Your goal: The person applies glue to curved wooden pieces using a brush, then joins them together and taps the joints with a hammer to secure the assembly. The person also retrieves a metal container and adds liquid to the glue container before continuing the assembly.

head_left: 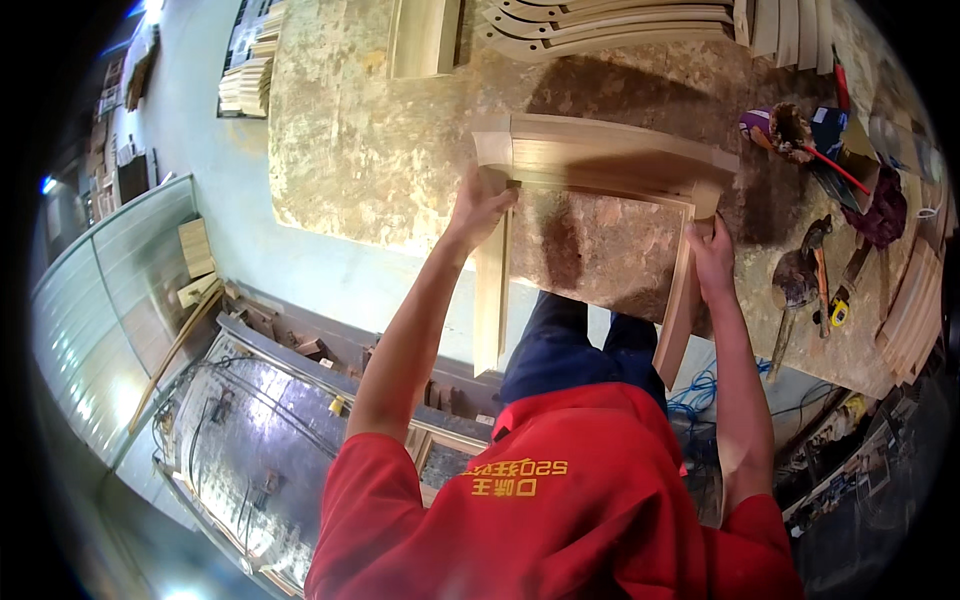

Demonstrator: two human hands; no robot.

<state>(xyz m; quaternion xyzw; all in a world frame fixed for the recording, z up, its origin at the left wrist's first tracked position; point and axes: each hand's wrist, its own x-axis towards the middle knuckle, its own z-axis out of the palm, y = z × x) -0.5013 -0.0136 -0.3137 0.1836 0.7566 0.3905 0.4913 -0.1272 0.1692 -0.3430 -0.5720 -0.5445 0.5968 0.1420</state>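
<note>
Between my hands is a pale wooden frame [600, 152], with a wide curved rail across the far side and two legs running back toward me. My left hand [482, 207] grips its left leg [491, 300] just below the corner joint. Round the top of the right leg [678, 305], my right hand [712, 255] is closed near the other joint. Both legs reach past the near edge of the worn workbench [350, 150], their ends in front of my dark trousers. My palms are partly hidden by the wood.
At the right of the bench lie a hammer [815, 240], a mallet [797, 278], a yellow tape measure [840, 308] and a glue-stained pot [790, 132]. Curved wooden parts [620, 22] are stacked at the far edge. A blue hose [695, 395] lies on the floor below.
</note>
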